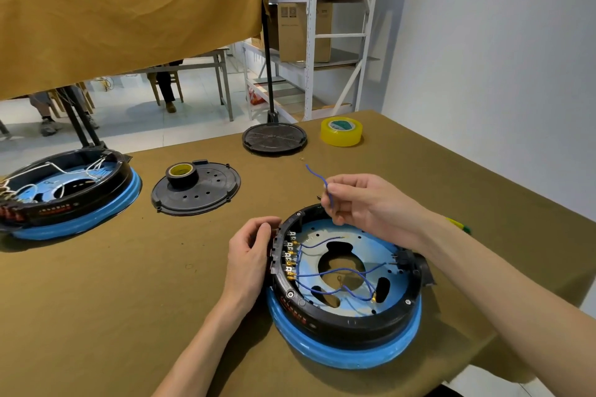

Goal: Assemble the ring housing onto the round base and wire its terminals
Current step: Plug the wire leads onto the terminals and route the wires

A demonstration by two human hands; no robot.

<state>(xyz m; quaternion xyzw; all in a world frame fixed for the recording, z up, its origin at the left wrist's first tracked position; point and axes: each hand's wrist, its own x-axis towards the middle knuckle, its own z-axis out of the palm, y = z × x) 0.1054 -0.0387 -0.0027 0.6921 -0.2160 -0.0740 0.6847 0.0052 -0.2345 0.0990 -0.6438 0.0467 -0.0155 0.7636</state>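
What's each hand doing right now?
Left hand: gripping the black ring housing at its terminal side.
Right hand: pinching a loose blue wire.

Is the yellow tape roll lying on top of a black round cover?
No, the yellow tape roll lies directly on the table, beside the black round cover.

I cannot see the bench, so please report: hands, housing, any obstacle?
Left hand grips black ring housing rim. Right hand pinches loose blue wire. Nothing blocks.

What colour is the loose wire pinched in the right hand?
Blue, seen in the head view: the thin loose wire pinched by the right hand.
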